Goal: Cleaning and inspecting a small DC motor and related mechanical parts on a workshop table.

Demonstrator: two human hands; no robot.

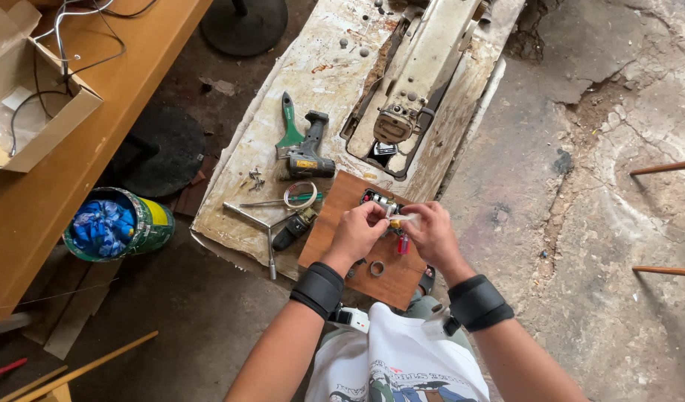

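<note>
My left hand (355, 232) and my right hand (432, 233) meet over a small brown wooden board (341, 240) that rests on a worn white table (313, 82). Both pinch a small part with clear, yellow and red bits (400, 223) between the fingertips. Just beyond the fingers a small metal component with wires (377, 199) lies on the board. A metal ring (377, 269) sits on the board near my wrists. Both wrists wear black bands.
A cordless drill (310, 152), green-handled brush (289, 123), T-handle wrench (259, 225), tape roll (301, 195) and a black screwdriver handle (293, 228) lie on the table. An upturned sewing machine (409, 82) fills its middle. Left: a tin with blue cloth (115, 223), an orange bench (126, 82) and a cardboard box (30, 89).
</note>
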